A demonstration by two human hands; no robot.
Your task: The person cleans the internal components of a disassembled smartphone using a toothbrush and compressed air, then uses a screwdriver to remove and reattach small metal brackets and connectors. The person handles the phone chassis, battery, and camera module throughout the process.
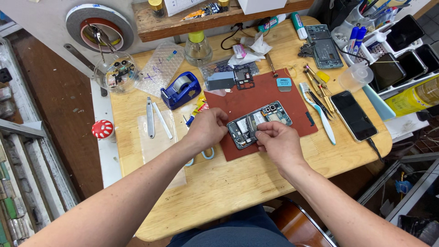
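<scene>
**Two hands on an opened phone at the repair desk**

While a glass jar [115,73] of small parts and a blue tape dispenser [181,89] sit at the far left of the wooden desk [238,192], two metal pry bars [155,118] lie just right of them on a clear sheet. Next comes the left hand [208,129], its fingers curled and pressed against the left end of the opened phone [259,124], steadying it. That phone lies back-off and tilted on a dark red mat [274,93] near the desk's middle, circuit boards and camera modules exposed. The right hand [279,142] rests on its lower edge, thumb and forefinger pinched together on a small part inside; what that part is I cannot tell. Judging by its look, the phone is light, stiff and fragile within: best held by the outer frame edges, never by the boards or thin cables. Further right lie a white toothbrush [318,114], tweezers, and an intact dark phone [353,115].
</scene>
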